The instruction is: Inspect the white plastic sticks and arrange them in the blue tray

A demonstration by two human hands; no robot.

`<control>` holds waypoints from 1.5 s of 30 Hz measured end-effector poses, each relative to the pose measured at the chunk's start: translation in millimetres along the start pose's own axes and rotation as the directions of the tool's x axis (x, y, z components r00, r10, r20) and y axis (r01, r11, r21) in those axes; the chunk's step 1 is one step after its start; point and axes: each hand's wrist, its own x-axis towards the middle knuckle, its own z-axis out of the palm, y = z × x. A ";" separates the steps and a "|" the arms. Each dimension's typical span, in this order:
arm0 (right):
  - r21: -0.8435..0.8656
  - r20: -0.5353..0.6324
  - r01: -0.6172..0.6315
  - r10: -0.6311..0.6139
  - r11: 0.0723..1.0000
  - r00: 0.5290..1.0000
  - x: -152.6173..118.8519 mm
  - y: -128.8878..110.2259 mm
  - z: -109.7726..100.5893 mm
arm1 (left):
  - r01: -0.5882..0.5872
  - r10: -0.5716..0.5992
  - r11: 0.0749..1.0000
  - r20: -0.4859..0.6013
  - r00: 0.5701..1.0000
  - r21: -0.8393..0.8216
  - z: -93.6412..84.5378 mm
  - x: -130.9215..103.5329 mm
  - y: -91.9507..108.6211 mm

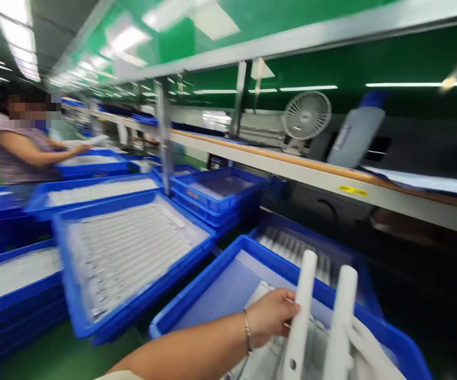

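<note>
My left hand (273,315), with a bracelet at the wrist, has its fingers around a long white tube (302,311) that stands tilted above a blue tray (196,298). A second white tube (341,322) is upright to the right of the first, apart from it. Against this second tube lies my right hand (371,351), which looks white-gloved and is blurred, its fingers closed on the tube. More white parts lie in the tray beneath my hands, partly hidden by them.
A blue tray of white tubes (133,253) stands to the left, with stacked blue trays (216,203) behind. Another tray (355,264) holds white tubes beyond mine. A shelf edge (311,171) carries a fan (307,116) and a bottle (357,134). A person (26,142) works at far left.
</note>
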 end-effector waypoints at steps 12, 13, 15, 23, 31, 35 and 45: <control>0.650 0.218 -0.181 0.047 0.738 0.975 -11.1 -2.3 10.2 | 0.132 -0.127 0.991 0.137 0.982 -0.026 -1.0 -0.5 -1.8; 0.650 0.223 -0.186 0.050 0.737 0.974 -11.4 -2.5 10.2 | 0.134 -0.129 0.991 0.137 0.982 -0.026 -1.4 0.1 -3.4; 0.648 0.230 -0.202 0.064 0.734 0.971 -11.5 -1.5 9.3 | 0.138 -0.133 0.990 0.147 0.980 -0.028 -2.5 1.6 -6.5; 0.668 0.223 -0.187 0.046 0.720 0.974 -7.5 8.7 5.5 | 0.156 -0.152 0.988 0.185 0.971 -0.009 -0.4 -1.4 -6.7; 0.643 0.224 -0.136 -0.015 0.754 0.974 -8.1 5.9 4.6 | 0.060 -0.064 0.998 0.221 0.973 0.024 -1.3 -0.8 -5.2; 0.640 0.224 -0.093 -0.069 0.763 0.972 -7.8 2.2 4.9 | 0.002 -0.009 1.000 0.246 0.969 0.030 -2.8 -0.4 -4.7; 0.608 0.045 -0.090 0.078 0.789 0.996 -15.0 -2.0 -0.3 | 0.054 -0.058 0.998 0.288 0.956 0.023 -0.7 -5.3 -1.1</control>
